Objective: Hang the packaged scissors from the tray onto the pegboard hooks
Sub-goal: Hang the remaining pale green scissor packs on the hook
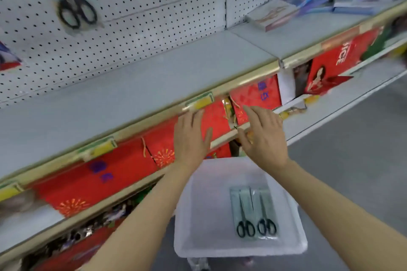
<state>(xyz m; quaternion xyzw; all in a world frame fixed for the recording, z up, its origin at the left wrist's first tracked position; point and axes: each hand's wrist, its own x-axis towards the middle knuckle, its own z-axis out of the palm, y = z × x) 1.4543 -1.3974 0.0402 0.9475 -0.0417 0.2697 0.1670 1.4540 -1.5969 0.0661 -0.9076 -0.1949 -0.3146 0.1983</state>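
Both hands empty w/ fingers spread, left hand (191, 136) & right hand (263, 136) above the tray (191, 215); two packaged scissors (253, 211) lie overlapped inside, near right, so a quick grab may lift both or snag a pkg

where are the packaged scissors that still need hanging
In the head view, two packaged scissors lie side by side in the white tray on the floor, lower centre-right, below both empty hands and between the forearms, handles toward the camera.
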